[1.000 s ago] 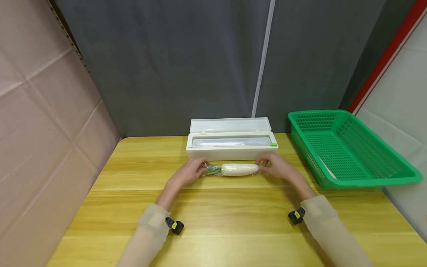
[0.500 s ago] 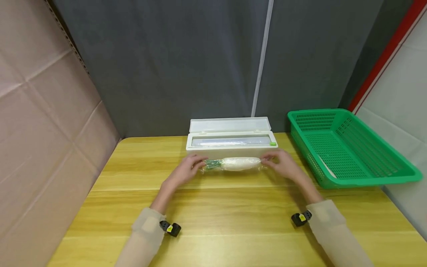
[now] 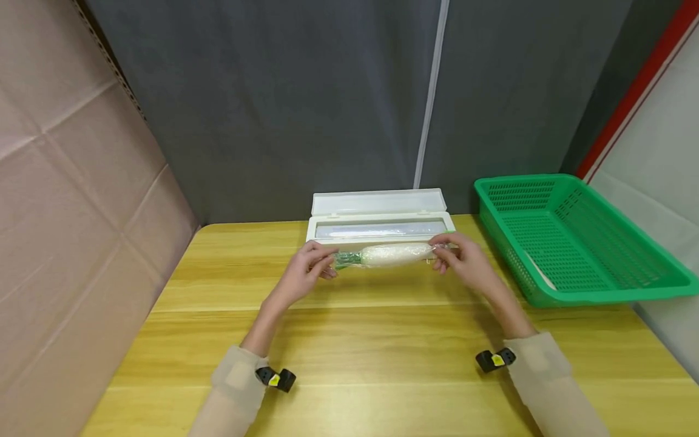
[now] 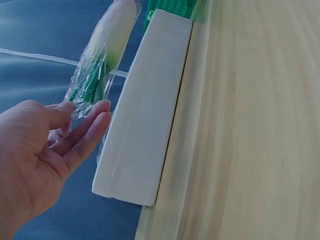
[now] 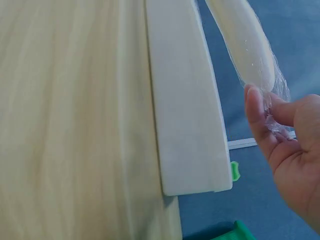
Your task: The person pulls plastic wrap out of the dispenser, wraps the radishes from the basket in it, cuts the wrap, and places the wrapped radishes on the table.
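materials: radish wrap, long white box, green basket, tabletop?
Wrap: looks like clear plastic film, glossy; creased, see-through.
White box: probably rigid plastic, smooth satin; uniform surface, crisp edges.
Green basket: likely moulded plastic, slight sheen; regular slots.
Tabletop: wood or wood-look laminate, semi-gloss; visible grain. Can't tell which.

Bright table point(image 3: 377, 352) with pale front sheen (soft shadows too), wrist views duller, bluish

You can read no text, brand, number or sign in any view. Nearer you than your left hand point(image 3: 299, 273), a black wrist device point(image 3: 286, 381) bears a yellow patch point(image 3: 274, 380); nearer you than your right hand point(image 3: 468, 262), a matching device point(image 3: 484, 362) bears a second patch point(image 3: 497, 360). Any markings there are too small to tell.
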The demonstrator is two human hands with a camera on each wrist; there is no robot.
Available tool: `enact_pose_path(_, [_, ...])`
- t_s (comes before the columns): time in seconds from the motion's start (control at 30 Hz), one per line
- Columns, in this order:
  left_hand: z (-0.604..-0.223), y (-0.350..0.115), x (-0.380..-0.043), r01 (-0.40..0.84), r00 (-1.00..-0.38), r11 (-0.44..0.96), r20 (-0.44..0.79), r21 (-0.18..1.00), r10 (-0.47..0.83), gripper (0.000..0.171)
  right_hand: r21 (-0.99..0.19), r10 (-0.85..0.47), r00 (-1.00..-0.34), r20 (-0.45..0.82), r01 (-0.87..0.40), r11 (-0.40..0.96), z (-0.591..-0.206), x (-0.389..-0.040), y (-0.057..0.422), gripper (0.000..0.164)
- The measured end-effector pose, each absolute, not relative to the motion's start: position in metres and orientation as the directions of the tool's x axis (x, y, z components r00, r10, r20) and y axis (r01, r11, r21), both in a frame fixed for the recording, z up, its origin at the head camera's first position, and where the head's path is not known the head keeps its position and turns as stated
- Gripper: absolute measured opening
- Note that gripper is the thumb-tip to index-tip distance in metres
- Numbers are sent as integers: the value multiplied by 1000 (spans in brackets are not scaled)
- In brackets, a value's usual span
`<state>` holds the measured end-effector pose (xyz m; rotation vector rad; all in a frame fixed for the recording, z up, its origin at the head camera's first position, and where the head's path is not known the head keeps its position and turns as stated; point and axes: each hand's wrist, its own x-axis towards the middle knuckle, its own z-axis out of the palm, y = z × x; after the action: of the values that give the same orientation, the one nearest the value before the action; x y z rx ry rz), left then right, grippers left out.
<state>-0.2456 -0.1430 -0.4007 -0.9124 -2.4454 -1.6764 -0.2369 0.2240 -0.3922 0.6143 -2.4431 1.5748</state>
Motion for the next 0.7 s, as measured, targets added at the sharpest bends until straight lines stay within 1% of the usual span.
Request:
enact_pose_path(0.2, [-397, -137, -244, 449, -849, 121, 380, 885, 368, 32, -822, -132, -851, 509, -526, 219, -377, -230, 222, 17])
enact_pose_path(0.27, [-397, -137, -244, 440, -855, 86, 388, 894, 344, 32, -809, -106, -831, 546, -556, 190, -372, -227, 223, 16])
enact_pose_path(0.37, [-398, -137, -244, 422, -867, 50, 387, 905, 314, 31, -788, -95, -807, 583, -590, 176, -369, -226, 223, 20])
enact_pose_path(0.57, [-397, -138, -241, 423, -875, 60, 391, 904, 285, 36, -747, -58, -769, 637, -634, 199, -363, -223, 218, 33])
enact_pose_path(0.7, [-397, -135, -240, 453, -876, 102, 422, 886, 233, 38, -698, -27, -718, 695, -684, 214, -359, -220, 213, 33])
